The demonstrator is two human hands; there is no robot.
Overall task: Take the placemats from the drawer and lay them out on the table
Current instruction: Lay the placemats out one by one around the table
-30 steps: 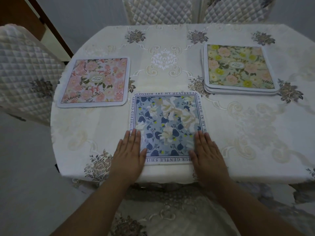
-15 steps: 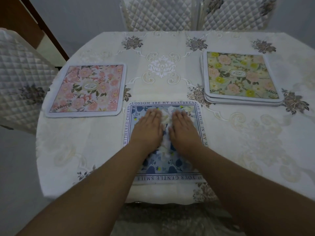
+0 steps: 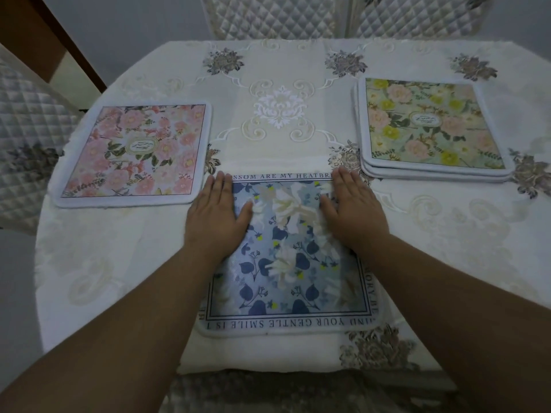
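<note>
Placemats lie in three places on the cloth-covered surface. Nearest the person, at the front edge, sits a blue placemat printed with white blossoms, dark blue leaves and a border of lettering. Both hands rest flat on its far half, palms down, fingers straight and close together, grasping nothing. The left hand covers the mat's far left corner, its outer fingers reaching past the mat's edge onto the cloth. The right hand lies over the far right corner, fingertips reaching the mat's far edge. The two hands are apart, with the flower print showing between them.

To the left, farther back, a pink floral placemat lies alone and flat, its near right corner just beside the left hand's fingers. To the right, at the far side, a stack of placemats sits with a green and yellow floral one on top; the rims of others show beneath its near edge, though how many cannot be told.

The tablecloth is cream with embroidered scrolls and grey-brown flower motifs. Quilted chair backs stand beyond the far edge, and another quilted chair stands at the left.
</note>
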